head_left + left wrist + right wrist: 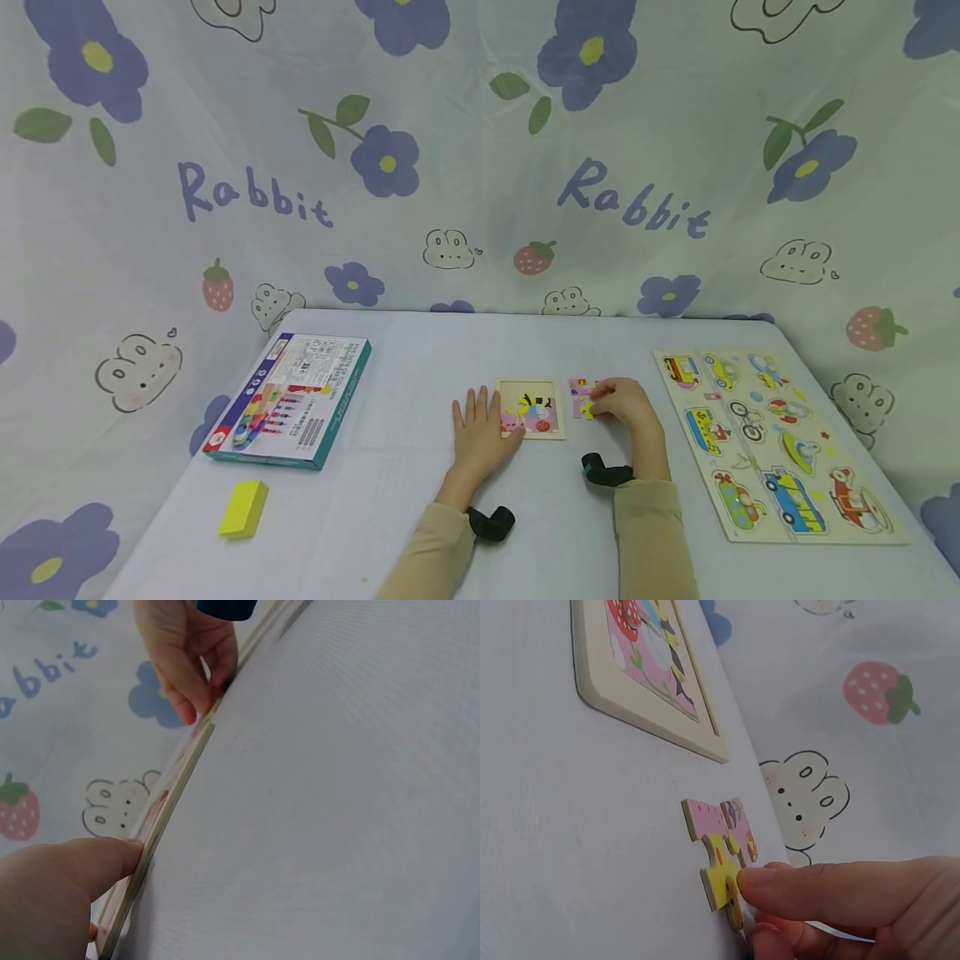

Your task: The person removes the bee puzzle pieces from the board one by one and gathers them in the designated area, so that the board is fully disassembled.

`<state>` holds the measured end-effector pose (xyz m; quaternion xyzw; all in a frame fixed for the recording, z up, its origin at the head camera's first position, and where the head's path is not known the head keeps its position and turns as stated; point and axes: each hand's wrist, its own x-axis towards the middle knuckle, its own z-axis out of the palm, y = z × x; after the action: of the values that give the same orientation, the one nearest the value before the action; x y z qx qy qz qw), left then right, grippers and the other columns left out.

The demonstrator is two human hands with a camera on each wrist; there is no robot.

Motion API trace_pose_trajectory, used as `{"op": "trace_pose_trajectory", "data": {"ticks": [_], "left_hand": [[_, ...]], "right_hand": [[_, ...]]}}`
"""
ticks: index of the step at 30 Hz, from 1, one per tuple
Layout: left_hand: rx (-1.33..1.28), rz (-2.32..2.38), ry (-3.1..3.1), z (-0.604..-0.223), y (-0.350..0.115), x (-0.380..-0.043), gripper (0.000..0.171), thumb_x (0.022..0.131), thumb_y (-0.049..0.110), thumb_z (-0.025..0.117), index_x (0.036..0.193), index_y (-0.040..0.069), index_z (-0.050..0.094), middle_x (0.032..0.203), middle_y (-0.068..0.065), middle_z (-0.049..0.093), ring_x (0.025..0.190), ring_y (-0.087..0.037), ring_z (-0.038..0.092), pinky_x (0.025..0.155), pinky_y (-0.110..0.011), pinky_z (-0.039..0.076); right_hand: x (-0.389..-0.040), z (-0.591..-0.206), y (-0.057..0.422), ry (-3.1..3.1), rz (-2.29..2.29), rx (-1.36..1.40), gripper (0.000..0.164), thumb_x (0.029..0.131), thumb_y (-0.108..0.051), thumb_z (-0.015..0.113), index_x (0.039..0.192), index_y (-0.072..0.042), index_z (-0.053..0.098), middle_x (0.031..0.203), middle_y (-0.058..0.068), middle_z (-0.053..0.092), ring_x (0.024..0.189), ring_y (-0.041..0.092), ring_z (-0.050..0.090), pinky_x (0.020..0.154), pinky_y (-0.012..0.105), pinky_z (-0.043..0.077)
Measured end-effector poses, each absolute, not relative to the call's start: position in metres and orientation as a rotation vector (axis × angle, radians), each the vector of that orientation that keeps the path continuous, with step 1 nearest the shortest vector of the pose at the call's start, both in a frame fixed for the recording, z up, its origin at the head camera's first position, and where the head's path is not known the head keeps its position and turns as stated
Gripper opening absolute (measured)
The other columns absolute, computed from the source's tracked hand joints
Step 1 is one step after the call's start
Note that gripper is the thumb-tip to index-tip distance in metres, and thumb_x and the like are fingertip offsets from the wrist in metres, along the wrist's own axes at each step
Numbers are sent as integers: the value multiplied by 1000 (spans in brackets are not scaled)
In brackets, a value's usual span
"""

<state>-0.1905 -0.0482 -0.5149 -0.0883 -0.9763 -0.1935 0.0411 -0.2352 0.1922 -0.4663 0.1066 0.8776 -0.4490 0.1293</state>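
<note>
My left hand (480, 442) lies with fingers spread at the left side of a small wooden puzzle frame (553, 434), its thumb on the frame's lower edge. Inside the frame are fitted pieces (534, 410) with a pink, yellow and black picture; its upper part shows bare wood. To the right of the frame, my right hand (633, 412) pinches a yellow puzzle piece (718, 881) at its edge, the thumb on top and the other fingers partly hidden behind. That piece lies against pink puzzle pieces (703, 817) on the white table.
A large wooden picture board (723, 492) with vehicle shapes lies at the right. At the left are a flat boxed toy (300, 400) and a yellow block (243, 509). Behind the table (360, 533) hangs a curtain (480, 167) with flowers and rabbits.
</note>
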Motion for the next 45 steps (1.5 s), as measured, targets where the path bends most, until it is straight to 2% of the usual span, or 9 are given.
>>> {"op": "trace_pose_trajectory", "data": {"ticks": [12, 22, 32, 38, 45], "left_hand": [[-268, -586, -3004, -515, -47, -192, 75, 86, 51, 52, 141, 2, 34, 148, -21, 25, 139, -38, 13, 108, -57, 1], [-268, -546, -3016, -513, -48, -190, 76, 87, 53, 51, 141, 3, 35, 148, -20, 27, 139, -38, 15, 109, -57, 3], [-287, -539, -3000, -512, -49, -189, 75, 87, 53, 50, 141, 2, 36, 147, -21, 28, 138, -38, 16, 108, -57, 4], [-299, -531, -2990, -512, -49, -189, 74, 87, 53, 49, 140, 2, 37, 146, -21, 29, 138, -39, 17, 108, -58, 5], [-302, -529, -2981, -512, -50, -189, 75, 87, 53, 49, 140, 2, 37, 146, -21, 29, 138, -39, 17, 108, -58, 6]], "right_hand": [[-236, -461, 174, 2633, -1340, 132, 24, 77, -3, 70, 99, 2, 62, 83, 10, 58, 69, 16, 54, 59, 24, 46], [-225, -473, 143, 2697, -1257, -40, 24, 74, -8, 74, 97, -7, 66, 83, 4, 60, 77, 17, 54, 66, 30, 43], [-222, -481, 120, 2782, -1221, -122, 30, 74, -13, 76, 102, -6, 68, 73, 0, 53, 64, 13, 45, 56, 25, 36], [-223, -486, 114, 2826, -1150, -173, 35, 76, -16, 75, 107, -3, 67, 70, 0, 49, 65, 13, 42, 58, 26, 33], [-224, -488, 110, 2864, -1118, -187, 32, 75, -16, 75, 104, -4, 68, 70, 0, 48, 65, 14, 42, 58, 27, 32]]}}
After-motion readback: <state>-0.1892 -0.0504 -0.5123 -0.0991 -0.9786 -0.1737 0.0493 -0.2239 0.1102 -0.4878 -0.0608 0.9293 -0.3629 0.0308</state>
